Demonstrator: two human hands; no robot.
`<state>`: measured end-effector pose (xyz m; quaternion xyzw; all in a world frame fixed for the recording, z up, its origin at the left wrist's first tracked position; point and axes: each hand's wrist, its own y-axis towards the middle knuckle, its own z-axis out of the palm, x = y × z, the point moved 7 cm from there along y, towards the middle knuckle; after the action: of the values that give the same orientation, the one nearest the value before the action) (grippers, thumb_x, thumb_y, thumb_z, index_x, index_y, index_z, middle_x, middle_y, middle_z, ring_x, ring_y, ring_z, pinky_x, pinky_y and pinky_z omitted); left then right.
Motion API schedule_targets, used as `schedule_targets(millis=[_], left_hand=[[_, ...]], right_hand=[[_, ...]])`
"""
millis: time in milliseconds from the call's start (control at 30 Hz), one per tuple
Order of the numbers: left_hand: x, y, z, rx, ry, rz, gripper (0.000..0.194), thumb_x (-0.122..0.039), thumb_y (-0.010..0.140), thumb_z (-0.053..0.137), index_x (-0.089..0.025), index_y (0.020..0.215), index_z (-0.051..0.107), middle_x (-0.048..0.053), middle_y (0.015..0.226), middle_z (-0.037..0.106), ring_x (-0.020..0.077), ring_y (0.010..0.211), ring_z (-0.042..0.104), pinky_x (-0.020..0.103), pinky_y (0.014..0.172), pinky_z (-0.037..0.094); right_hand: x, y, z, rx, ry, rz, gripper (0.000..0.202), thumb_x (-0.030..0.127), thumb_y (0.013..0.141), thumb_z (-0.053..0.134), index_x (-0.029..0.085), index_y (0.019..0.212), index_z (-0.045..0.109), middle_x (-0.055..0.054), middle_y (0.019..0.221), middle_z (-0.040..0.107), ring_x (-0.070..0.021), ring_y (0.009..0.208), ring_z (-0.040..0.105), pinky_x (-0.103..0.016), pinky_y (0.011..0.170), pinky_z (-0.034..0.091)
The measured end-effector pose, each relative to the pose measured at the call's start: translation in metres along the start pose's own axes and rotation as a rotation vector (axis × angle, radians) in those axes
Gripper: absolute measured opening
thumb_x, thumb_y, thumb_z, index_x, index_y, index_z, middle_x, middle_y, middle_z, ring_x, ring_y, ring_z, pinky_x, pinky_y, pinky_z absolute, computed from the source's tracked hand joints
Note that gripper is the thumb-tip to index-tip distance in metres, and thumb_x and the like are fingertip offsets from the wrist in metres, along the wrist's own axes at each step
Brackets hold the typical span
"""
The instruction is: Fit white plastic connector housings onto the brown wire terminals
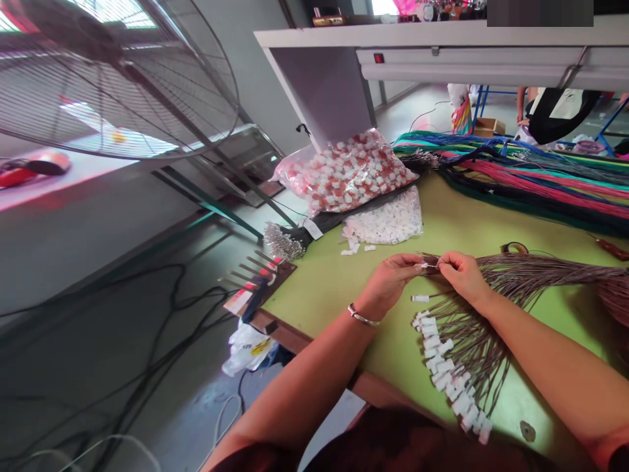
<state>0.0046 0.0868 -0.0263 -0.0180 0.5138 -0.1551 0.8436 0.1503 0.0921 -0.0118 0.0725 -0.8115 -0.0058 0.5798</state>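
My left hand [393,278] pinches a small white connector [423,265] between thumb and fingertips. Just to its right, my right hand [462,278] is closed on a thin wire, its end meeting the connector. A bundle of brown wires [531,272] runs under and beyond my right hand across the table. Many of those wires fan toward me and end in white connectors [455,387] lying in a slanting row. A single white connector [420,299] lies apart below my left fingertips.
A bag of white connectors [386,219] lies on the green table [314,295], beside a larger bag of white and orange-brown pieces [354,174]. Coloured wire bundles [540,177], black tape [514,248] and a pronged rack [255,272] are around. A large fan [122,72] stands left.
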Motion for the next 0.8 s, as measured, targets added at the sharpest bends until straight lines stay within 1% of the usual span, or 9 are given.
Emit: schedule_targets(millis=[167, 267, 367, 467, 533, 567, 600, 667, 800], left_hand=[[0.000, 0.000, 0.000, -0.006, 0.006, 0.087, 0.024, -0.011, 0.055, 0.075, -0.014, 0.079, 0.068, 0.002, 0.073, 0.068, 0.0117, 0.070, 0.062, 0.029, 0.079, 0.048], [-0.001, -0.001, -0.002, -0.011, 0.110, 0.170, 0.022, -0.011, 0.059, 0.072, -0.014, 0.080, 0.067, 0.003, 0.078, 0.069, 0.0131, 0.074, 0.063, 0.031, 0.080, 0.049], [-0.014, -0.007, 0.003, -0.026, 0.425, 0.368, 0.016, -0.011, 0.068, 0.064, -0.016, 0.083, 0.067, 0.005, 0.087, 0.070, 0.0161, 0.082, 0.064, 0.033, 0.083, 0.050], [-0.029, -0.019, 0.022, 0.022, 0.820, 0.643, 0.022, -0.008, 0.075, 0.055, -0.020, 0.086, 0.069, 0.006, 0.091, 0.070, 0.0169, 0.088, 0.062, 0.033, 0.085, 0.049], [-0.031, -0.025, 0.034, 0.091, 0.953, 0.763, 0.026, -0.007, 0.078, 0.050, -0.021, 0.088, 0.070, 0.006, 0.091, 0.069, 0.0164, 0.089, 0.062, 0.032, 0.084, 0.049], [-0.030, -0.026, 0.037, 0.114, 0.970, 0.787, 0.027, -0.007, 0.079, 0.049, -0.021, 0.088, 0.070, 0.006, 0.090, 0.069, 0.0161, 0.088, 0.062, 0.032, 0.083, 0.050], [-0.028, -0.026, 0.037, 0.121, 0.964, 0.784, 0.026, -0.007, 0.079, 0.050, -0.021, 0.087, 0.070, 0.006, 0.089, 0.069, 0.0158, 0.087, 0.062, 0.032, 0.083, 0.050], [-0.023, -0.020, 0.032, 0.085, 0.879, 0.707, 0.024, -0.007, 0.077, 0.052, -0.020, 0.087, 0.070, 0.006, 0.089, 0.068, 0.0156, 0.087, 0.063, 0.031, 0.084, 0.050], [-0.009, -0.005, 0.011, -0.022, 0.500, 0.421, 0.027, -0.015, 0.069, 0.066, -0.016, 0.096, 0.066, 0.008, 0.095, 0.068, 0.0166, 0.087, 0.064, 0.032, 0.084, 0.052]], right_hand=[[0.000, -0.001, 0.000, -0.012, -0.008, 0.012, 0.016, 0.032, 0.066, 0.050, 0.018, 0.059, 0.053, 0.003, 0.051, 0.042, -0.0096, 0.050, 0.034, -0.023, 0.048, 0.029], [0.000, -0.001, 0.002, 0.002, -0.018, 0.011, 0.016, 0.032, 0.065, 0.051, 0.018, 0.059, 0.053, 0.003, 0.051, 0.043, -0.0096, 0.050, 0.034, -0.023, 0.048, 0.028], [-0.003, 0.000, 0.004, 0.023, -0.002, 0.037, 0.017, 0.033, 0.064, 0.051, 0.018, 0.058, 0.052, 0.004, 0.050, 0.043, -0.0092, 0.049, 0.035, -0.023, 0.047, 0.028], [-0.006, 0.001, 0.006, 0.048, 0.070, 0.072, 0.017, 0.034, 0.064, 0.052, 0.018, 0.058, 0.051, 0.005, 0.047, 0.042, -0.0081, 0.046, 0.034, -0.021, 0.045, 0.028], [-0.008, 0.002, 0.007, 0.085, 0.113, 0.097, 0.017, 0.034, 0.064, 0.052, 0.018, 0.060, 0.052, 0.007, 0.043, 0.040, -0.0073, 0.042, 0.033, -0.021, 0.043, 0.027], [-0.008, 0.002, 0.008, 0.112, 0.125, 0.108, 0.016, 0.034, 0.065, 0.052, 0.018, 0.061, 0.053, 0.007, 0.042, 0.039, -0.0070, 0.040, 0.032, -0.021, 0.041, 0.026], [-0.009, 0.003, 0.009, 0.141, 0.131, 0.118, 0.016, 0.034, 0.065, 0.052, 0.018, 0.062, 0.053, 0.008, 0.040, 0.039, -0.0067, 0.038, 0.031, -0.020, 0.040, 0.025], [-0.008, 0.003, 0.009, 0.184, 0.129, 0.137, 0.017, 0.035, 0.065, 0.052, 0.018, 0.061, 0.053, 0.008, 0.038, 0.040, -0.0064, 0.036, 0.032, -0.020, 0.038, 0.024], [-0.009, 0.003, 0.006, 0.158, 0.102, 0.167, 0.018, 0.035, 0.066, 0.054, 0.018, 0.062, 0.052, 0.008, 0.037, 0.042, -0.0066, 0.033, 0.035, -0.020, 0.036, 0.025]])
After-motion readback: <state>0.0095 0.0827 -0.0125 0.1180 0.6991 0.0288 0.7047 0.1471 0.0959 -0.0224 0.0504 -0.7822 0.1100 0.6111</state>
